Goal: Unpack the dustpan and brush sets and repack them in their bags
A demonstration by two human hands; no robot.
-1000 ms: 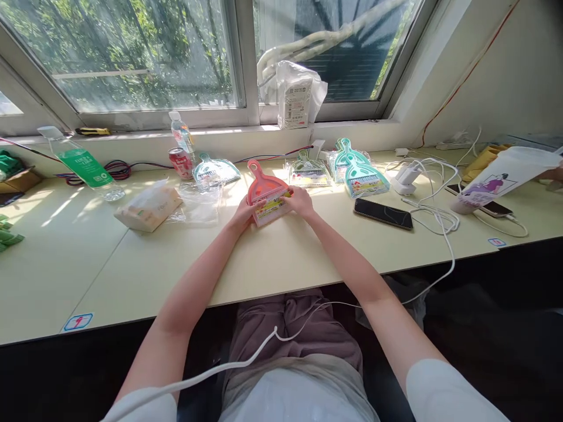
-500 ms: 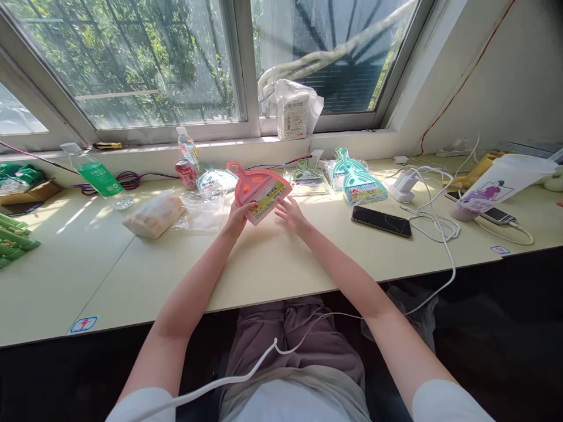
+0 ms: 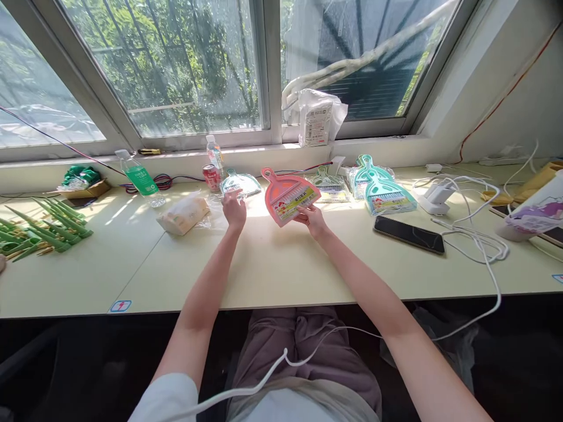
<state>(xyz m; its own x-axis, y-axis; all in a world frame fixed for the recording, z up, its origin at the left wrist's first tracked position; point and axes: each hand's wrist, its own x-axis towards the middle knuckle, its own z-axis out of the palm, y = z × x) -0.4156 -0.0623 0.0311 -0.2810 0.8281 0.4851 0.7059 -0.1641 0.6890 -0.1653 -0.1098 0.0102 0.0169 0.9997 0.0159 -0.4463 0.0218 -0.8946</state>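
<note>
A white cord [image 3: 264,384] is draped across the lap, below the near edge of the worktop [image 3: 272,275]. To the right, a black phone [image 3: 409,234] is laid flat. By the right hand [image 3: 314,223], the pink dustpan [image 3: 276,199] is held over the middle of the worktop; its lower right edge is pinched in the grip, and its handle is pointed at the window. The left hand [image 3: 234,210] is held by a clear bag [image 3: 215,215], fingers loosely bent (whether anything is caught in that grip cannot be told). Left of the bag, a tissue pack [image 3: 183,215] is seen. Farther back, a pale blue dustpan [image 3: 244,183], a green dustpan [image 3: 328,186] and teal dustpans [image 3: 387,196] are set in a row. Behind the pale blue one, a red can [image 3: 212,177] and a small bottle [image 3: 214,151] are placed. A wrapped box [image 3: 317,124] is stood before the window [image 3: 197,70].
</note>
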